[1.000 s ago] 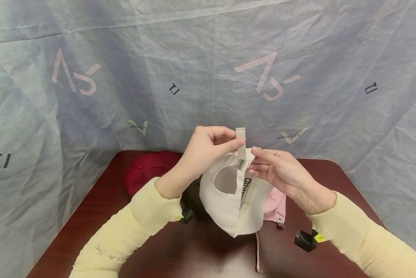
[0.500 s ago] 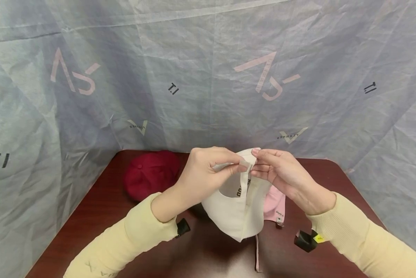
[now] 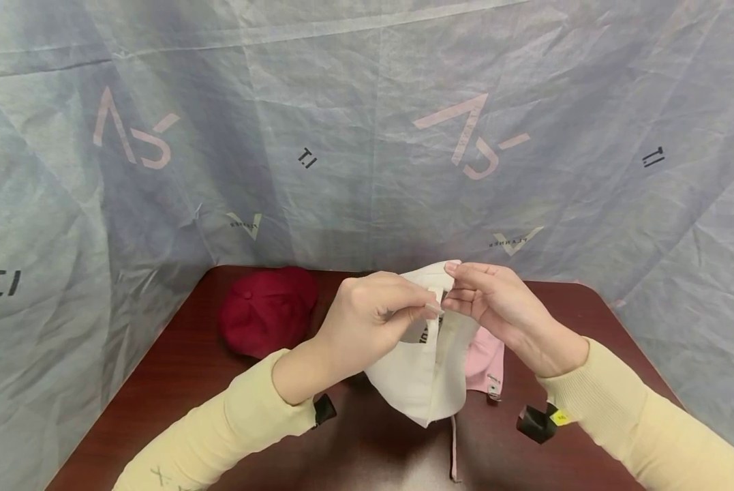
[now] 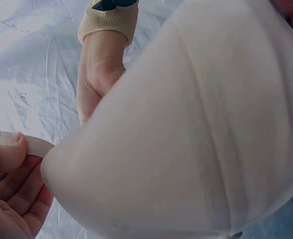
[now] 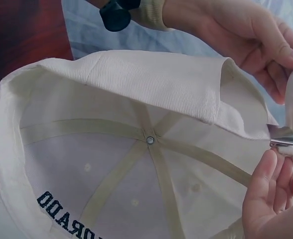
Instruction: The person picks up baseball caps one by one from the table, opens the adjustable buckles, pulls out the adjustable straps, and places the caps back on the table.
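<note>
A white baseball cap [image 3: 403, 385] hangs between both hands above the table, the opening at its back facing me. My left hand [image 3: 367, 320] pinches the free end of its cloth strap [image 5: 292, 99] between thumb and forefinger. In the right wrist view the strap loops up out of a metal buckle [image 5: 282, 136]. My right hand [image 3: 508, 307] grips the cap's band beside that buckle, thumb on the edge. Dark lettering [image 5: 69, 219] shows inside the crown. From the left wrist side, the crown's outside [image 4: 161, 134] covers most of the right hand's fingers.
A dark red cap [image 3: 268, 307] lies at the table's back left. Behind the white cap, a pink cap [image 3: 484, 361] is partly hidden, and a thin pink strap [image 3: 454, 450] trails toward the front. A printed grey cloth [image 3: 367, 123] hangs behind the brown table [image 3: 176, 389].
My left hand has come down with the strap end, which stood upright above the buckle a second ago. The cap has tilted slightly; my right hand keeps its place on the band.
</note>
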The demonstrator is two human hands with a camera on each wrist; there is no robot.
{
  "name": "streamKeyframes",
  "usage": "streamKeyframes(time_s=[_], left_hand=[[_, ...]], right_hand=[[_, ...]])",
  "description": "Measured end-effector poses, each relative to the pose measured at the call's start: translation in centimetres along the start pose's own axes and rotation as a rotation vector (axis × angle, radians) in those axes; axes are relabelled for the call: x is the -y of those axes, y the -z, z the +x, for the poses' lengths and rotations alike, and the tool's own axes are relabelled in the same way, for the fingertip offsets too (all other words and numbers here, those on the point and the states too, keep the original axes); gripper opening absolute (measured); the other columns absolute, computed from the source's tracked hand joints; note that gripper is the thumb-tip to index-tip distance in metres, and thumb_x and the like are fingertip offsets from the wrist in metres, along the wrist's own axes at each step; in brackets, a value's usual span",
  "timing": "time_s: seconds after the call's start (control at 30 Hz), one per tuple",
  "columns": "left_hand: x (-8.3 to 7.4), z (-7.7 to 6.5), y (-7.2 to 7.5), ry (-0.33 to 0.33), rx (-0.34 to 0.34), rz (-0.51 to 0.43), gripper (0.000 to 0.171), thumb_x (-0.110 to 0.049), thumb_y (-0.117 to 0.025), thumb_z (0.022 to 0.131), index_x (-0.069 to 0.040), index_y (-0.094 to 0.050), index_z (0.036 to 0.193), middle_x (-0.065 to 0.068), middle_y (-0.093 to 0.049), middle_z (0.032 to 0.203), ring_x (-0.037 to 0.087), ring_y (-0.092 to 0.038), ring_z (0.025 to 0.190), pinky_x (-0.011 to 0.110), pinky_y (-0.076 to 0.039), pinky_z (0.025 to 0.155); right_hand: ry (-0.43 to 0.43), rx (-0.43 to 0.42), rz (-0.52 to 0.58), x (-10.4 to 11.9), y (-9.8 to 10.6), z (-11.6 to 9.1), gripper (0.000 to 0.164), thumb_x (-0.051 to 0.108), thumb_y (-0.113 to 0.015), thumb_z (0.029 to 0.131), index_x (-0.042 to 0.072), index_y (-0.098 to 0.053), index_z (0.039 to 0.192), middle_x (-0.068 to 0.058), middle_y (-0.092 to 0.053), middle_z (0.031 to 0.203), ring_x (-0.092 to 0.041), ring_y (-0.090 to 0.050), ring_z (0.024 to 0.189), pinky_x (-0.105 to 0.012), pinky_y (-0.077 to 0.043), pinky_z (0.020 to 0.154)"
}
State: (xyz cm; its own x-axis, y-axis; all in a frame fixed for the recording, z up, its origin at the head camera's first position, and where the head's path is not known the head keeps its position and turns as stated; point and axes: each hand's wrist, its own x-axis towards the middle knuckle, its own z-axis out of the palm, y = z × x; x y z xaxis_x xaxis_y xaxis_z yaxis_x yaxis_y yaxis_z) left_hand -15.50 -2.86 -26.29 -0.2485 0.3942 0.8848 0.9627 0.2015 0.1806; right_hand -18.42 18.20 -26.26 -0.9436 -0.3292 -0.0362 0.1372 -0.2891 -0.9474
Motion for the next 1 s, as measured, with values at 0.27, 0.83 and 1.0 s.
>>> streamKeyframes(time_s=[0.27,0.83,1.0], left_hand=[[-0.2,-0.5,-0.1,-0.097,-0.016,0.000,0.014,0.007,-0.072,0.075,-0.006,-0.075,0.081,0.001,-0.072,0.079,0.012,-0.068,0.079,0.019,-0.052,0.080],[-1.0,0.2,-0.3,-0.079,-0.191,-0.033,0.012,-0.002,-0.079,0.072,-0.004,-0.074,0.084,0.003,-0.072,0.078,0.010,-0.066,0.075,0.021,-0.053,0.071],[-0.5,0.4,0.0,0.071,-0.289,-0.084,0.014,-0.002,-0.079,0.072,-0.002,-0.073,0.085,0.006,-0.072,0.079,0.010,-0.064,0.073,0.022,-0.051,0.061]], right_hand=[[0.013,0.002,-0.036,-0.1,-0.1,0.0,0.018,0.007,-0.055,0.095,0.008,-0.068,0.081,-0.002,-0.066,0.076,-0.011,-0.064,0.070,-0.024,-0.055,0.073],[-0.009,-0.067,0.128,0.5,0.6,0.3,0.007,0.013,-0.058,0.094,0.008,-0.063,0.092,-0.004,-0.066,0.082,-0.013,-0.064,0.077,-0.026,-0.055,0.078],[-0.022,-0.027,0.179,0.4,0.6,0.0,0.015,0.015,-0.053,0.097,0.009,-0.065,0.091,-0.003,-0.069,0.085,-0.012,-0.065,0.080,-0.024,-0.054,0.079]])
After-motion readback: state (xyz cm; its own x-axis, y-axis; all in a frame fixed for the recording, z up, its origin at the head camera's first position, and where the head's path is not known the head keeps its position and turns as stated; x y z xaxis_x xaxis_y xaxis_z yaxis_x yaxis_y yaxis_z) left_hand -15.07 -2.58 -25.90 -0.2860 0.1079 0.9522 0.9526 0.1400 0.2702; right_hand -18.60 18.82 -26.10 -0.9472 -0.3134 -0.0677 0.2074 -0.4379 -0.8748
